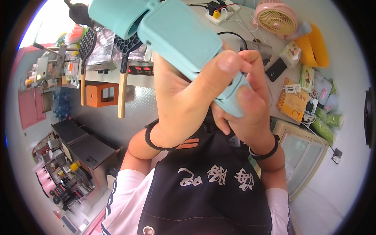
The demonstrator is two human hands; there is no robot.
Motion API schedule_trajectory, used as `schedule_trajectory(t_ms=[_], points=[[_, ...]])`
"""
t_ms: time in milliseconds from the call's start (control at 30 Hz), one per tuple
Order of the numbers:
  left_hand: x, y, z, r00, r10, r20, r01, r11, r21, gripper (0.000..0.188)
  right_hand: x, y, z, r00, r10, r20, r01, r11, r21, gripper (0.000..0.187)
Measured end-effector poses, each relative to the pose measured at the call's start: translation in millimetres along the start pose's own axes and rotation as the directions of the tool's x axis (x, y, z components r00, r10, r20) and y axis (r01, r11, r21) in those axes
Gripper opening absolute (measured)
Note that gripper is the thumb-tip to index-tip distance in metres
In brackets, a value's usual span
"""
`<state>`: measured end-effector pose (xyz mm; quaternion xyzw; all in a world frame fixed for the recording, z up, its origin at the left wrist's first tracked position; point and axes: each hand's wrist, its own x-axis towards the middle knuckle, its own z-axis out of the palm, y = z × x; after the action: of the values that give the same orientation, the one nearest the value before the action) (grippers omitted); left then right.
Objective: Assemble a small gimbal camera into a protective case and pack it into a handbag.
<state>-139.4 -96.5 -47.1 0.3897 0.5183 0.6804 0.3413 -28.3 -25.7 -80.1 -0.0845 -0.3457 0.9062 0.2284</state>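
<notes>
High in front of me I hold a pale teal handheld device (180, 35) with a boxy body and a round, open barrel at its upper left end. My left hand (184, 92) is closed around the lower part of its body, thumb lying across it. At its lower end, my right hand (252, 105) grips the narrower tip with thumb and fingers; that hand is slightly blurred. Both hands touch the device, and some fingers are hidden behind it. Dark bands circle both wrists.
Left on the counter are waffle pans (88, 43) with wooden handles jutting out and a red-lit control panel (141, 70). Rightward lie a black phone (276, 69), a pink fan (276, 18), a yellow container (314, 47) and an orange booklet (293, 102). A glass-topped freezer (303, 150) stands lower right.
</notes>
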Motion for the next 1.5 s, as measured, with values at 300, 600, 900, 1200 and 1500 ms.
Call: schedule_trajectory(t_ms=[300, 600, 900, 1200, 1500], points=[[14.2, 17.0, -9.0, 0.983, 0.180, 0.027, -0.163, 0.936, -0.314, 0.068, -3.2, -6.2, 6.2, 0.987, 0.099, 0.130, -0.123, 0.973, 0.194, 0.036], [17.7, -1.9, -5.0, 0.954, 0.301, -0.014, -0.209, 0.627, -0.750, 0.055, -8.2, -0.1, 9.6, 0.992, 0.049, 0.114, -0.056, 0.997, 0.058, 0.040], [17.8, 14.2, 23.1, 0.973, 0.149, -0.176, -0.225, 0.779, -0.585, 0.064, -9.5, 5.6, 9.4, 0.996, -0.085, -0.011, 0.085, 0.994, 0.073, 0.043], [17.3, 5.5, 17.2, 0.947, 0.311, -0.081, -0.307, 0.802, -0.512, 0.068, -8.2, 4.3, 10.2, 0.998, -0.065, 0.001, 0.064, 0.989, 0.131, 0.045], [10.0, 15.4, 13.8, 0.992, 0.072, -0.102, -0.113, 0.862, -0.494, 0.066, -8.3, 0.6, 4.9, 0.995, -0.029, 0.097, 0.023, 0.998, 0.064, 0.043]])
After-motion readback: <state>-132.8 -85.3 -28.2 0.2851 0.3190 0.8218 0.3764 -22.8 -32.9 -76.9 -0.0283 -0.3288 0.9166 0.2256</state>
